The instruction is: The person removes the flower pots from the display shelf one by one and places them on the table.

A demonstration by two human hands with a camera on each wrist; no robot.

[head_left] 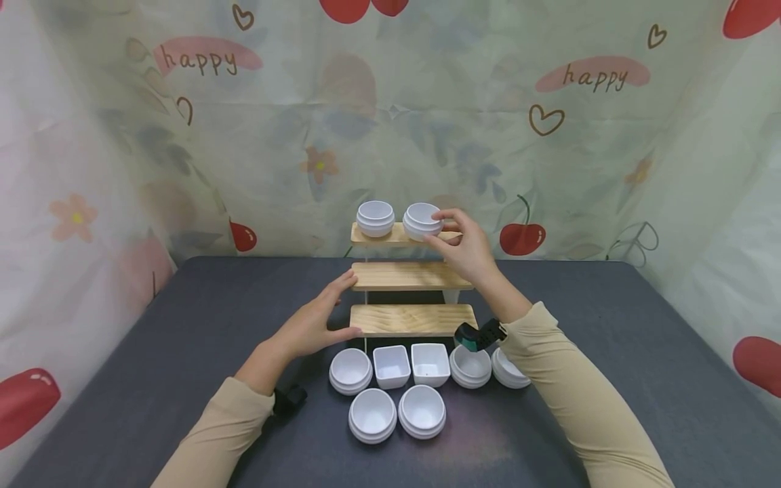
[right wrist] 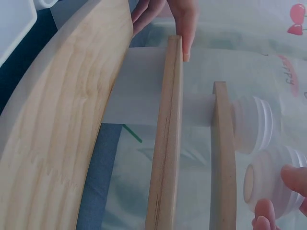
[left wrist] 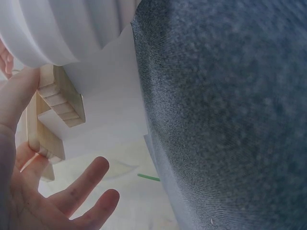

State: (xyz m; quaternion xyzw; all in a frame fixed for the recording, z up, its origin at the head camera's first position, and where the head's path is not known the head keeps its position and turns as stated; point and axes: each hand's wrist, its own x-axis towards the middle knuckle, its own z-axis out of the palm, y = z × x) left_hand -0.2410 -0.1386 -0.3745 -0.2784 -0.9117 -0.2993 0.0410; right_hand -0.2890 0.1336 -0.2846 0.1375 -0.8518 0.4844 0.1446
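A three-tier stand with a wooden top board (head_left: 398, 234), middle board (head_left: 412, 276) and bottom board (head_left: 413, 320) stands at the table's back. My right hand (head_left: 466, 249) pinches a round white bowl (head_left: 419, 222) between thumb and fingers at the top tier. In the right wrist view a narrow gap shows between this bowl's base (right wrist: 249, 183) and the board. To its left sits another round white bowl (head_left: 375, 218). My left hand (head_left: 310, 327) touches the stand's left side, fingertips at the middle board's end and thumb at the bottom board's end, fingers extended.
In front of the stand, a row holds square white bowls (head_left: 392, 367) between round ones (head_left: 350, 371). Two more round bowls (head_left: 373, 415) sit nearer. My right sleeve partly covers the rightmost bowl (head_left: 509, 371). A printed curtain (head_left: 390, 135) hangs behind the dark table (head_left: 244, 305).
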